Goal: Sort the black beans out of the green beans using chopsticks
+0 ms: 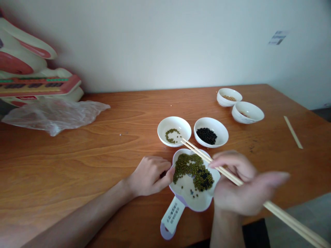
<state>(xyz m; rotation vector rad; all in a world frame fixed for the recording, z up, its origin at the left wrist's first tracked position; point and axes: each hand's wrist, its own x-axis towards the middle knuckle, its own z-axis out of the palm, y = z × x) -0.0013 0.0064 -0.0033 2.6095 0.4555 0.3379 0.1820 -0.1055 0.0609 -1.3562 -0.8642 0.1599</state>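
Note:
My right hand (238, 182) holds a pair of chopsticks (199, 151), their tips at the near rim of a white bowl (161, 132) with some green beans (170, 136) in it. Whether a bean sits between the tips is too small to tell. My left hand (152, 174) grips the left edge of a scalloped, purple-rimmed dish (186, 198) with a handle. Inside that dish lie many green beans (187, 165), with black beans (205, 179) mixed in on the right. Beside the first bowl stands another white bowl (222, 132) holding black beans (206, 135).
Farther back right are a white bowl (222, 100) with yellowish grains and another bowl (248, 117) with something reddish. A pale stick (293, 132) lies at the right. A clear plastic bag (59, 115) and a rabbit-shaped toy keyboard (36, 82) are at the left, near the wall.

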